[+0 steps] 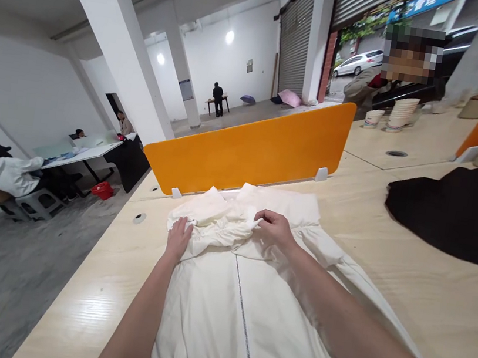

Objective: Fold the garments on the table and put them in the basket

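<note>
I am looking down at a long pale wooden table (404, 297) in a big white room with a grey concrete floor and white pillars. An orange divider panel (247, 147) is standing across the table. Other people are sitting at a white desk far on the left.

A white zip-up jacket (219, 318) is lying flat on the table, front side up. Its long axis is running from me toward the divider, with the hood end pointing away from me and the silver zipper (244, 316) going down the middle.

My left hand (178, 237) is lying open and flat, pressing on the crumpled hood. My right hand (274, 228) is pinching a fold of the hood fabric between the fingers.

A black garment (461, 210) is lying on the right. Further back, a stack of white bowls (401, 114) is standing on the table; I cannot tell what is inside them.
</note>
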Demonstrator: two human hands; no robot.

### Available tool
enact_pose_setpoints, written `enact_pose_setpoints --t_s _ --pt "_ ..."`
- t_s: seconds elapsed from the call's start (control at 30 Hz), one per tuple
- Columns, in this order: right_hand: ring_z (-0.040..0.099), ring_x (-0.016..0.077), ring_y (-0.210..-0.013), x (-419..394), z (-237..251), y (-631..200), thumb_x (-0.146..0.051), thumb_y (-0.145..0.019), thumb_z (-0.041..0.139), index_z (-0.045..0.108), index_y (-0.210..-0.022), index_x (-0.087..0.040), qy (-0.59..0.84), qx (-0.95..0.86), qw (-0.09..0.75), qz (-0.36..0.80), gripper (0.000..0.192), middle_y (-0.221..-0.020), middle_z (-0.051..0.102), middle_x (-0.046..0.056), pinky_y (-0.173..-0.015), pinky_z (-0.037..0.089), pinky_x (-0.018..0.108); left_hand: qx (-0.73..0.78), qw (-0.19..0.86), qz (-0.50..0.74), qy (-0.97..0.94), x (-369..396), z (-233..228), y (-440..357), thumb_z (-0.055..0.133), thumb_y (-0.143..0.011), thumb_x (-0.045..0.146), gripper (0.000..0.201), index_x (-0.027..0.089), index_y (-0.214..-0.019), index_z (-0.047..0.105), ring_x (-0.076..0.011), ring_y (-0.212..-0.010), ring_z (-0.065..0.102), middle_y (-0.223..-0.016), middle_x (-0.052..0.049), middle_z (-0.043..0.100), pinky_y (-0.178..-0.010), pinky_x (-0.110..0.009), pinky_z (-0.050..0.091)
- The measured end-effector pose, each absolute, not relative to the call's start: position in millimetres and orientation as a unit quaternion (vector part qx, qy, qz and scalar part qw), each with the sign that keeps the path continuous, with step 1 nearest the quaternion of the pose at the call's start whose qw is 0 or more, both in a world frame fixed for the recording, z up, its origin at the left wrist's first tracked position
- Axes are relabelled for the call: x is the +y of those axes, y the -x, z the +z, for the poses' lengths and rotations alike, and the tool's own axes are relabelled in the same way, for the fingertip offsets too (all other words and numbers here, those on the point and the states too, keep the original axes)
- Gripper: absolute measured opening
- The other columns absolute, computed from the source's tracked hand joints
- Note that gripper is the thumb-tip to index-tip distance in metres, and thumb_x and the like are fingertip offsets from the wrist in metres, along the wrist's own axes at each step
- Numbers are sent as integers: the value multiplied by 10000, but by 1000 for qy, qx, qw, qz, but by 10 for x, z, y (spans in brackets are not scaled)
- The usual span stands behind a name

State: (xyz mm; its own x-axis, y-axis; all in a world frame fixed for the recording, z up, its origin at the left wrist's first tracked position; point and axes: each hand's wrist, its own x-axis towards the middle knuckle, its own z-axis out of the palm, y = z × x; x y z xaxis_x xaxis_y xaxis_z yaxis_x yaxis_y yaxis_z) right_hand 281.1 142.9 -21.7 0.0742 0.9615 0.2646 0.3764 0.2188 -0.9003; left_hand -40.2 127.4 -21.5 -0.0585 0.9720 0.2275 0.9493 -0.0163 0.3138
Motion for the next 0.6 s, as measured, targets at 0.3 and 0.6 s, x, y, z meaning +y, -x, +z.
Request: enact_pose_setpoints --t_s 0.3,0.6 --pt "639 221 -789 1436 34 -3067 -149 -682 544 700 -663 -194 665 -639 327 208 164 -735 686 72 -717 478 303 655 -40 195 -729 1455 50 357 424 -913 353 398 165 -1239 553 -245 -1331 383 -1430 -136 431 -1098 -410 309" --pt "204 334 -1399 1214 -201 -2629 -557 -911 312 349 -1448 -307 565 -810 128 93 593 -1537 283 16 -1090 177 576 634 -10 2 -773 1564 -177 -25 380 -874 591 690 224 -1455 316 -374 -1416 145 -1560 -61 202 -1117 -594 117"
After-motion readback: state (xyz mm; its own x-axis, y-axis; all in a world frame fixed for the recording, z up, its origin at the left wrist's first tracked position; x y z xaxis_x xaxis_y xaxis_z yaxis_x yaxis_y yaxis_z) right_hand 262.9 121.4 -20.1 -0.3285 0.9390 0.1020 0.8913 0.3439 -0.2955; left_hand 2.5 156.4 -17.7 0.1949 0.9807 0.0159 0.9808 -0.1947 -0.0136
